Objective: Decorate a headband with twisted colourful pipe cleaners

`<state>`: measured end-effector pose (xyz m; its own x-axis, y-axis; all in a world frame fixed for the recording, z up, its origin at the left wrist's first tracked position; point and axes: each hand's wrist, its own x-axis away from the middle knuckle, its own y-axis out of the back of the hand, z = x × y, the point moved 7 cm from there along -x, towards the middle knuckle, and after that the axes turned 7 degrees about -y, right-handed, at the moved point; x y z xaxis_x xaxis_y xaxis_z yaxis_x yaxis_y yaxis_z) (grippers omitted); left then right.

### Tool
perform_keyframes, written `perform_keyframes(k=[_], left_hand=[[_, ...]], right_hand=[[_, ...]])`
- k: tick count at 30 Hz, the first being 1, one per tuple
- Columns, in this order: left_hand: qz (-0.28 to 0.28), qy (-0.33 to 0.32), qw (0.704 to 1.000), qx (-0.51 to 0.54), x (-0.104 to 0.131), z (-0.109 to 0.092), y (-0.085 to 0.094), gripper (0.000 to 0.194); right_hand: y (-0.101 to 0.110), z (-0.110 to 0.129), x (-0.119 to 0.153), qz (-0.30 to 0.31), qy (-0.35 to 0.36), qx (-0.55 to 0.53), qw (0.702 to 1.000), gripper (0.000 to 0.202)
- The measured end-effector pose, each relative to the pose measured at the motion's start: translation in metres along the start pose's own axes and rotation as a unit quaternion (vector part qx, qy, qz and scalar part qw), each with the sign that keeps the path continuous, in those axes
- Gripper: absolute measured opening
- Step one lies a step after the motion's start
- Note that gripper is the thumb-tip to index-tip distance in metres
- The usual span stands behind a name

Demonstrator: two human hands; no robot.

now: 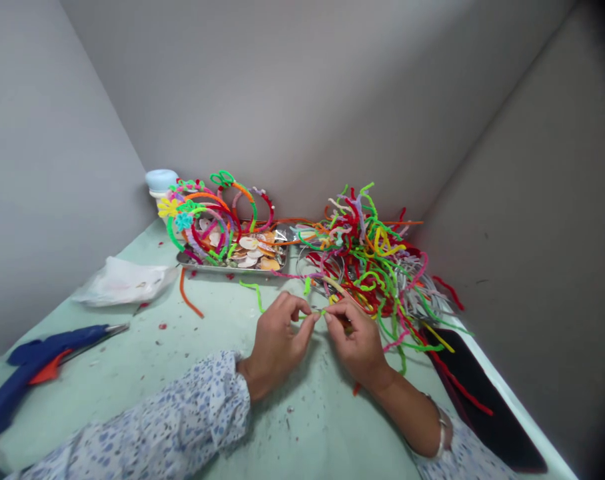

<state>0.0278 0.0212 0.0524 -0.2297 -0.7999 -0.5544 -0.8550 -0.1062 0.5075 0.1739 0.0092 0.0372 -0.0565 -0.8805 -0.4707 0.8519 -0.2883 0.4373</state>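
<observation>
Head camera: pale-green tabletop [307, 427] flecked with scraps. Above its middle, left hand [278, 340] and right hand [358, 343] nearly meet, thumb and forefinger of each pinched together on a lime-green pipe cleaner [323, 312]. Farther back, a metal tray [232, 269] bearing pipe-cleaner headbands [254, 213] sits left of a pipe-cleaner tangle [377, 267]; grey walls [302, 93] enclose three sides.
</observation>
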Motion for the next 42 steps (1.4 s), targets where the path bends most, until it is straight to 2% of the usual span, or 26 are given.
perform_keyframes(k=[4, 7, 11, 28, 42], left_hand=[[0.063, 0.055, 0.992, 0.092, 0.008, 0.001, -0.015, 0.016], [0.06, 0.11, 0.98, 0.156, 0.01, 0.008, -0.02, 0.02], [0.057, 0.164, 0.966, 0.193, 0.01, 0.019, -0.023, 0.023], [0.035, 0.232, 0.939, 0.252, 0.011, 0.032, -0.026, 0.026], [0.027, 0.271, 0.899, 0.342, 0.012, 0.042, -0.035, 0.013]], right_hand=[[0.0, 0.0, 0.001, -0.013, 0.006, 0.003, 1.0, 0.007], [-0.001, 0.0, 0.001, -0.004, 0.007, 0.014, 1.0, 0.009], [-0.003, 0.004, 0.001, 0.007, 0.019, 0.015, 1.0, 0.009], [-0.014, 0.007, 0.001, 0.081, 0.045, 0.062, 0.994, 0.011], [-0.017, -0.002, 0.003, 0.069, 0.031, 0.052, 0.996, 0.011]])
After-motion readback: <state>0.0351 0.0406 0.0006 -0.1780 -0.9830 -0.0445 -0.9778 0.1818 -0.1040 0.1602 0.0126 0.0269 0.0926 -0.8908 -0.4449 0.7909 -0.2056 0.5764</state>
